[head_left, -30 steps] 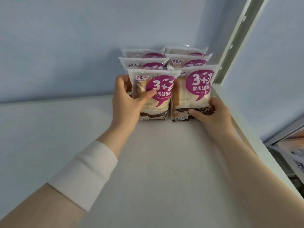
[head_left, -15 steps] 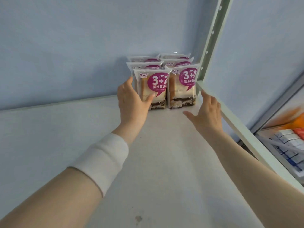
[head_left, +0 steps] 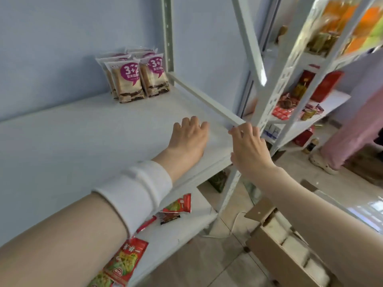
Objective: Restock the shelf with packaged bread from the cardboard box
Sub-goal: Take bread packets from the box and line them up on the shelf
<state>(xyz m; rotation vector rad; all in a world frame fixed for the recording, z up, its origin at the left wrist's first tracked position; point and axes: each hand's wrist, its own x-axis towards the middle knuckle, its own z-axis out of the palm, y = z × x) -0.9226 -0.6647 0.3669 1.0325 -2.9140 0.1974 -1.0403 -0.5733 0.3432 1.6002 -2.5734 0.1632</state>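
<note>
Several packaged breads (head_left: 136, 76) with purple labels stand upright in rows at the back right corner of the white shelf (head_left: 83, 137). My left hand (head_left: 189, 134) hovers over the shelf near its front right corner, fingers relaxed, holding nothing. Just beyond that corner is my right hand (head_left: 247, 149), also open and empty. The open cardboard box (head_left: 284, 247) sits on the floor at the lower right, with white packages showing inside.
A white perforated upright (head_left: 269, 96) stands by my right hand. Red and green snack packets (head_left: 176, 208) lie on the lower shelf. A neighbouring rack (head_left: 306, 100) holds red boxes and snacks. A person in pink trousers (head_left: 352, 133) stands at the right.
Both hands let go of the front bread packs and drew back to the shelf's front right corner. The view swung back and right, bringing the box and floor into sight.
</note>
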